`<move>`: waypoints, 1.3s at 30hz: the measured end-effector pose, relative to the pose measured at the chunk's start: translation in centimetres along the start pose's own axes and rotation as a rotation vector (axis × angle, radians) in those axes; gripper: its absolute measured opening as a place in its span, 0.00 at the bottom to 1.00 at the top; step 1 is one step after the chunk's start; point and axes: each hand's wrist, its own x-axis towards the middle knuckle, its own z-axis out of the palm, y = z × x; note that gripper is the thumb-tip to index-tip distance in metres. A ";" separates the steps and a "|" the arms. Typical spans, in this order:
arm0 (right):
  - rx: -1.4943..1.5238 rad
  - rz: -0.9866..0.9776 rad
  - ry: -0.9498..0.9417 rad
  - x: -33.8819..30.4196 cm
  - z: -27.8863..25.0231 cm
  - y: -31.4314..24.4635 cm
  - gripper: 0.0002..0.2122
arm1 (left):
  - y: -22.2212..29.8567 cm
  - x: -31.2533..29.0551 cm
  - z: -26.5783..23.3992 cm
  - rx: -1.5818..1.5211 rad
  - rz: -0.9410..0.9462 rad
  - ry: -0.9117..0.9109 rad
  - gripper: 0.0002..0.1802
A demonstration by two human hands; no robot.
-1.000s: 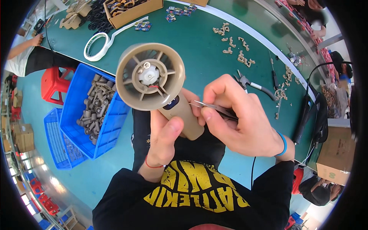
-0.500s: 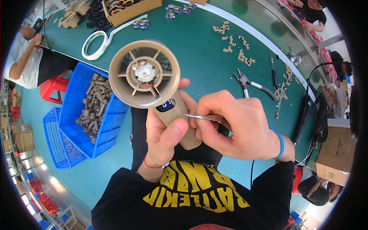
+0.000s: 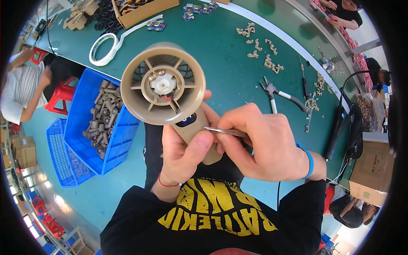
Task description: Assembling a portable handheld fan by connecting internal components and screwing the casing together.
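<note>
A beige handheld fan (image 3: pixel 193 129) points its round, ribbed barrel up toward me, with a white motor hub and a red wire inside. My left hand (image 3: pixel 183 153) is wrapped round its handle, thumb on the front below a small dark display (image 3: pixel 187 120). Between the thumb and fingers of my right hand (image 3: pixel 265 146) is a pair of metal tweezers (image 3: pixel 229 131). Their tips meet the handle's front close to my left thumb; whether they grip anything there is too small to tell.
Left of me, a blue crate (image 3: pixel 121 144) holds many beige handle parts. On the green table (image 3: pixel 212 55) lie a white tape roll (image 3: pixel 103 49), pliers (image 3: pixel 280 94), a screwdriver (image 3: pixel 305 85), small beige parts (image 3: pixel 272 63) and circuit boards (image 3: pixel 157 26). A cardboard box (image 3: pixel 144 12) stands at the back.
The fan's barrel has tilted a little toward me, covering more of the display. My left thumb has shifted slightly up and right. A person at the far left has moved their arms.
</note>
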 end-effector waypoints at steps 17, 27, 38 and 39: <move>0.042 0.061 -0.018 -0.1 -0.4 -0.6 0.10 | -1.1 -0.1 -0.2 -0.044 0.044 -0.011 0.31; 0.085 0.104 -0.010 -0.1 -0.4 -0.7 0.10 | -0.8 0.0 -0.1 -0.072 0.068 -0.044 0.30; 0.071 0.067 0.009 0.0 -0.2 -0.5 0.10 | -1.1 0.0 -0.2 -0.012 0.121 -0.046 0.29; 0.058 0.054 0.010 -0.1 -0.1 -0.5 0.10 | -1.1 0.0 -0.2 -0.012 0.120 -0.046 0.29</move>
